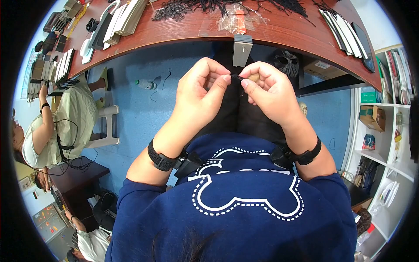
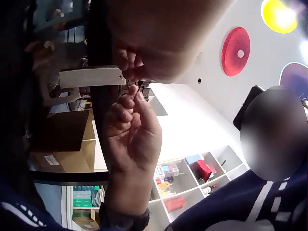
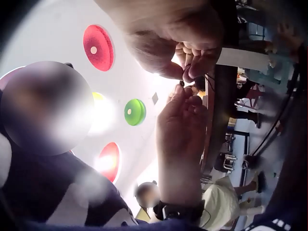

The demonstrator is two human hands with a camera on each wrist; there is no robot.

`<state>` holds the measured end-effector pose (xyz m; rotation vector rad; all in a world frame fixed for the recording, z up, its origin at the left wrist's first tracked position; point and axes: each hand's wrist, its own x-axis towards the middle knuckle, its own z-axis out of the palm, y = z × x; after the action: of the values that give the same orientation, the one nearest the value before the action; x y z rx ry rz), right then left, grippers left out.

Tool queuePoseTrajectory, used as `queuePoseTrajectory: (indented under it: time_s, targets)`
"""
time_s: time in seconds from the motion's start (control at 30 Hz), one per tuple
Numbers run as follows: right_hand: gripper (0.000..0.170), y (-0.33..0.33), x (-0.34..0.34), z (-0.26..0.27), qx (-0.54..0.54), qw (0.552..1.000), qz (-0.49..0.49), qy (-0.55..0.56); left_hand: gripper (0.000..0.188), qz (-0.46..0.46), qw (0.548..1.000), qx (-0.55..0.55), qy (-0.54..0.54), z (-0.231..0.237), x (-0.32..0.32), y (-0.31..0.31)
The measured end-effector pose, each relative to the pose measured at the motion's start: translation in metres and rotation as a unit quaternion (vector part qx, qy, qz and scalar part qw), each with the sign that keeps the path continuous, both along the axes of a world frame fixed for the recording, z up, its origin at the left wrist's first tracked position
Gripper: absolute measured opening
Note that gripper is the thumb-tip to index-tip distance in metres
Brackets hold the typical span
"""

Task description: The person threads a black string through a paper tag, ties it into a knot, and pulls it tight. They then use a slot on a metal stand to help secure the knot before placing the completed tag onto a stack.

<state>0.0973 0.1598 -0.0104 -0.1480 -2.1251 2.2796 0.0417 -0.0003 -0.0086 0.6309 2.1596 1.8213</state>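
Close together over the lap, both hands pinch one small black piece (image 1: 236,77) that looks like thin cord. My left hand (image 1: 201,89) grips its left end between thumb and forefinger, other fingers curled in. From the right, my right hand (image 1: 271,89) pinches the other end the same way. In the left wrist view the right hand (image 2: 132,134) shows palm-side, its fingertips right at those of the left. The right wrist view shows a dark bit between the left hand (image 3: 180,120) and the right. Most of the piece is hidden by fingertips.
A reddish wooden table (image 1: 174,32) lies ahead, bearing black cords (image 1: 214,5), small black pieces (image 1: 172,11), clear plastic (image 1: 227,22) and white card stacks (image 1: 342,32). A grey block (image 1: 242,49) juts from its edge. A bottle (image 1: 145,84) lies on the floor; another person sits left.
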Motion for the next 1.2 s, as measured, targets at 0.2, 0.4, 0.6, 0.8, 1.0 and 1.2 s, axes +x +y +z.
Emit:
queuePoseTrajectory:
  time_s: [0.2,0.4,0.6,0.8,1.0,1.2]
  targets:
    - [0.003,-0.005,-0.001,-0.004,0.018,0.998,-0.017,0.05,0.007,0.003,0.999,0.037,0.002,-0.003,0.002,0.006]
    - [0.001,-0.009,-0.001,0.001,-0.026,0.995,-0.061,0.073,0.007,-0.035,0.99,0.076,-0.117,0.003,-0.001,0.004]
    - [0.003,-0.01,0.004,0.001,-0.046,0.996,-0.045,0.066,0.007,-0.002,0.989,0.12,-0.091,0.002,0.007,0.005]
    - [0.005,-0.007,0.005,0.006,-0.009,0.997,-0.048,0.063,0.008,-0.049,0.95,-0.104,0.289,0.01,-0.003,-0.005]
    - [0.003,-0.001,-0.005,-0.007,-0.07,0.997,0.021,0.029,0.007,-0.03,0.985,-0.009,0.171,0.0,-0.004,0.002]
    - [0.008,0.007,-0.008,-0.003,-0.275,0.953,0.06,-0.111,0.009,-0.024,0.99,0.141,-0.005,0.001,0.001,0.009]
